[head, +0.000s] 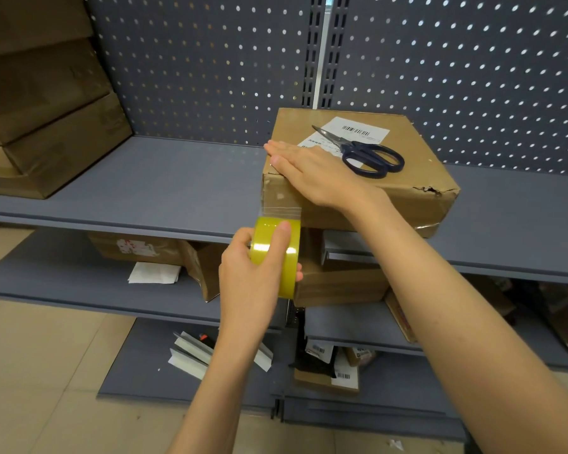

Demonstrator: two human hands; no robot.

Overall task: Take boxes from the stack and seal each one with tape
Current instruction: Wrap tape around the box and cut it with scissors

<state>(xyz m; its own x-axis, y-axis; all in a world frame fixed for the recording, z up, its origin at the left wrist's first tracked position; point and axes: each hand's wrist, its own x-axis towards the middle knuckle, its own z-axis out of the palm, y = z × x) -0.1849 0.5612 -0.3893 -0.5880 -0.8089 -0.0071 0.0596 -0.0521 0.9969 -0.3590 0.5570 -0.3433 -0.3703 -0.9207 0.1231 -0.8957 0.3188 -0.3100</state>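
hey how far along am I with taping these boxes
Done so far: a strip of clear tape already runs from the top edge of the box down its front. In hand: your right hand presses the tape flat on top while your left hand grips the tape roll, strip uncut. Left: cut it with the scissors lying on the box, then work through the stack on the left.

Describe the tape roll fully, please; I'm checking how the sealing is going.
The tape roll is glossy yellowish clear packing tape. The left hand grips it just below the shelf edge, thumb across its face. A clear strip runs up from it onto the cardboard box side, where the right hand presses flat.
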